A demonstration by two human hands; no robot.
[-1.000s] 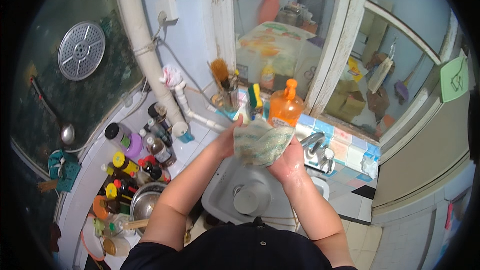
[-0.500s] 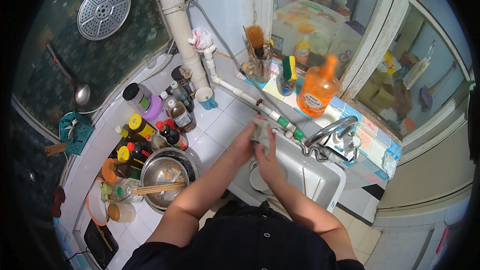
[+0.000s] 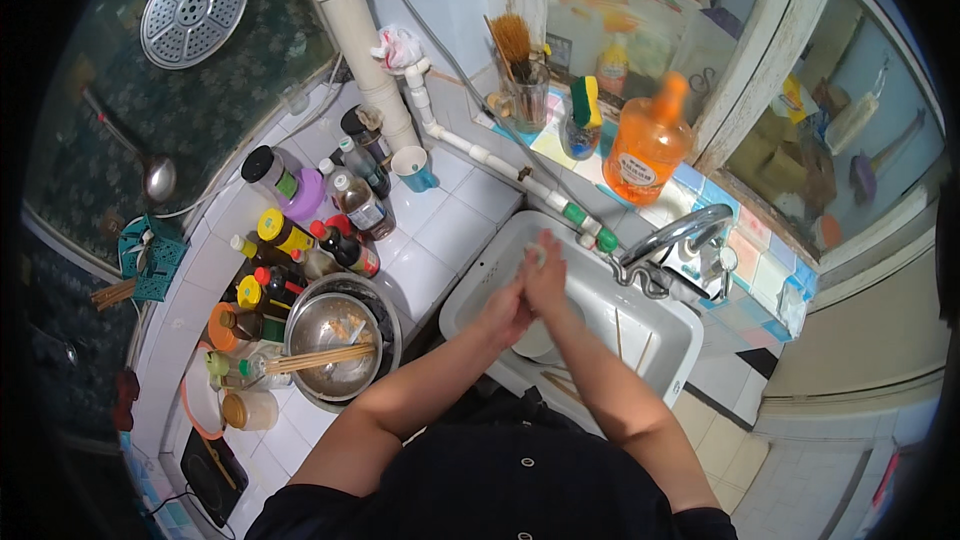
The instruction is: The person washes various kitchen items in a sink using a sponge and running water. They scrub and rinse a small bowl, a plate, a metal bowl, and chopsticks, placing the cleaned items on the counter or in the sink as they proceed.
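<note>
My two hands are pressed together above the white sink (image 3: 668, 332). My right hand (image 3: 546, 285) lies over the fingers of my left hand (image 3: 508, 317), and both are closed. Only a small pale bit of the cloth (image 3: 537, 254) peeks out at my right fingers; the palms hide the rest. Below them in the basin sits a white bowl (image 3: 537, 345), partly covered by my right forearm. Thin chopsticks (image 3: 619, 337) lie in the sink to the right of the bowl.
A curved metal faucet (image 3: 680, 230) stands at the sink's back right. On the ledge behind are an orange bottle (image 3: 645, 155) and a sponge (image 3: 585, 103) on a glass. Left on the tiled counter are several bottles (image 3: 285, 231), a blue cup (image 3: 413, 170) and a metal bowl (image 3: 330, 340) with chopsticks across it.
Both hands have come lower over the basin and closed together. The grey-green cloth, widely visible before, is now almost wholly hidden in them. The view has shifted slightly.
</note>
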